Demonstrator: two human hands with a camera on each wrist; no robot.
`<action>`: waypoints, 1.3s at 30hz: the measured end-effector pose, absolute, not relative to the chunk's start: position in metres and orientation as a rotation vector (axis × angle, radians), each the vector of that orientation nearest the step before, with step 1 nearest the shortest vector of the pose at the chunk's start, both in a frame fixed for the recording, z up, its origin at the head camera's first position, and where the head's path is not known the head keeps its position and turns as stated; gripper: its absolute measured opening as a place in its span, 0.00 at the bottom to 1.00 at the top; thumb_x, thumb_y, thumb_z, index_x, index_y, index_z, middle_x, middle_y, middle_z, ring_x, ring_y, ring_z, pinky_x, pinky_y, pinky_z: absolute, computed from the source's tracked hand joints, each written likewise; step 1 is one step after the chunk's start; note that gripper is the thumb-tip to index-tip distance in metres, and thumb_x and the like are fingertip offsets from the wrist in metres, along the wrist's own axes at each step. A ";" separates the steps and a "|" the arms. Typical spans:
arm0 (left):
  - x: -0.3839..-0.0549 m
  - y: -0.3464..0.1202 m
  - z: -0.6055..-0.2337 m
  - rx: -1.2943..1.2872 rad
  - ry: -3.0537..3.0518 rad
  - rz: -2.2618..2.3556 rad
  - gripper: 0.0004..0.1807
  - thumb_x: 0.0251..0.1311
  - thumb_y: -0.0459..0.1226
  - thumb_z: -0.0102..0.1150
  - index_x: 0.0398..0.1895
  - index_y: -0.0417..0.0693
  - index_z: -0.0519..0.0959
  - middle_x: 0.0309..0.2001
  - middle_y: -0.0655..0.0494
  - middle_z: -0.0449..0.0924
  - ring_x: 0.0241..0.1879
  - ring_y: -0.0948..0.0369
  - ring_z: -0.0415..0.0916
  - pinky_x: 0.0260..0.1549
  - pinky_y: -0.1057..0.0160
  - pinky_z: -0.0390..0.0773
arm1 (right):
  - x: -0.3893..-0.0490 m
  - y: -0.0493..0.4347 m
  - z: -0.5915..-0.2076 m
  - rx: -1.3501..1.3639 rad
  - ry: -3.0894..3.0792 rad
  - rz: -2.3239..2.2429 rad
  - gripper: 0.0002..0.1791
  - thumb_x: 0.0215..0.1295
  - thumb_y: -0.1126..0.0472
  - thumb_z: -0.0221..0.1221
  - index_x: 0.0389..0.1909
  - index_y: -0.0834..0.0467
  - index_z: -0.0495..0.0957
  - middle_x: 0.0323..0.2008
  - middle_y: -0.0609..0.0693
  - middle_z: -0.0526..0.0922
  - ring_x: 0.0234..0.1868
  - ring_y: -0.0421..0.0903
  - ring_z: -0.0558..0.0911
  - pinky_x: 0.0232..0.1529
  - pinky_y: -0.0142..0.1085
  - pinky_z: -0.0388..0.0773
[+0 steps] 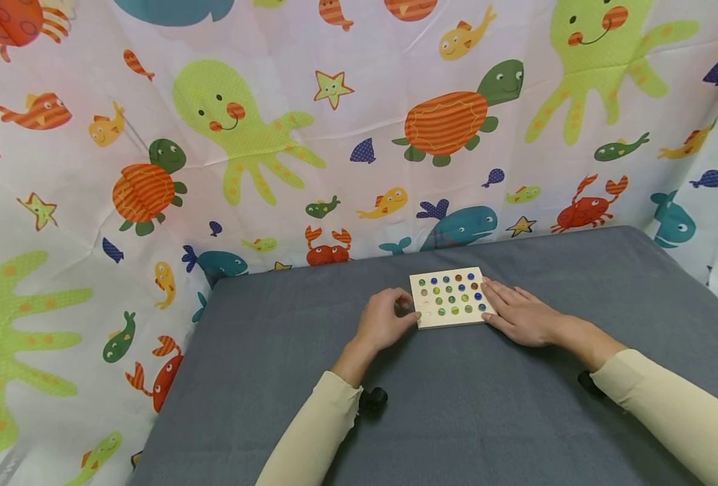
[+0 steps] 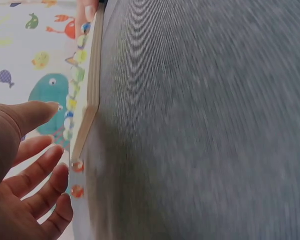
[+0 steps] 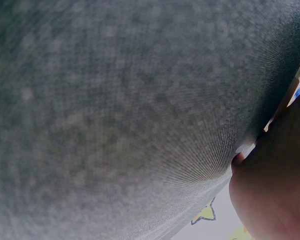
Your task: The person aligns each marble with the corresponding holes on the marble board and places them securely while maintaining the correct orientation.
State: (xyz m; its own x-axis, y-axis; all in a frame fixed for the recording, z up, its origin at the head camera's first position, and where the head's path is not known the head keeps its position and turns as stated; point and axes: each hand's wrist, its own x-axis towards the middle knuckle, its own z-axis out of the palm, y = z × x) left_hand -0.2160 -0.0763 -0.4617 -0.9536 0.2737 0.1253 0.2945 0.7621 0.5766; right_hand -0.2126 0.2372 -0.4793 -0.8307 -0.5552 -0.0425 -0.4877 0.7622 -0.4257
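A pale wooden board (image 1: 450, 323) lies flat on the grey cloth, with rows of coloured glass marbles (image 1: 451, 299) in its hollows. Two hollows at its lower left look bare. My left hand (image 1: 386, 317) is at the board's left edge, fingers loosely bent and apart, thumb near the corner. Two orange marbles (image 2: 77, 178) show beside the board's edge in the left wrist view, close to that hand's fingers; in the head view the hand hides them. My right hand (image 1: 523, 317) rests with straight fingers along the board's right edge. The right wrist view shows mostly cloth.
A grey cloth (image 1: 261, 378) covers the table. Behind and at the left hangs a white curtain (image 1: 359, 189) printed with sea animals. Dark wrist cameras (image 1: 373, 399) sit under both cream sleeves (image 1: 310, 432).
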 end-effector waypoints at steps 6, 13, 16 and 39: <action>-0.218 -0.091 -0.462 -0.405 -2.903 -0.985 0.19 0.61 0.45 0.73 0.51 0.48 0.84 0.43 0.56 0.82 0.39 0.59 0.76 0.38 0.58 0.76 | -0.217 0.240 -0.486 -0.850 2.797 -0.593 0.41 0.81 0.41 0.43 0.81 0.63 0.46 0.81 0.64 0.47 0.80 0.64 0.49 0.71 0.68 0.45; -0.223 -0.103 -0.462 -0.363 -2.899 -1.003 0.21 0.61 0.44 0.73 0.54 0.45 0.82 0.45 0.51 0.82 0.36 0.59 0.74 0.38 0.57 0.76 | -0.220 0.242 -0.489 -0.831 2.789 -0.568 0.42 0.81 0.37 0.39 0.82 0.61 0.45 0.82 0.61 0.45 0.81 0.62 0.48 0.73 0.65 0.44; -0.226 -0.106 -0.463 -0.343 -2.900 -0.997 0.20 0.62 0.43 0.72 0.54 0.45 0.82 0.46 0.50 0.82 0.36 0.59 0.74 0.38 0.56 0.76 | -0.223 0.242 -0.491 -0.809 2.785 -0.529 0.44 0.80 0.34 0.37 0.82 0.60 0.44 0.82 0.59 0.43 0.81 0.61 0.47 0.74 0.64 0.43; -0.255 -0.104 -0.474 -0.236 -2.986 -0.902 0.17 0.65 0.44 0.69 0.53 0.47 0.82 0.44 0.54 0.81 0.45 0.55 0.78 0.48 0.51 0.78 | -0.222 0.242 -0.491 -0.799 2.784 -0.511 0.44 0.81 0.35 0.37 0.82 0.63 0.44 0.82 0.61 0.44 0.81 0.62 0.48 0.73 0.65 0.43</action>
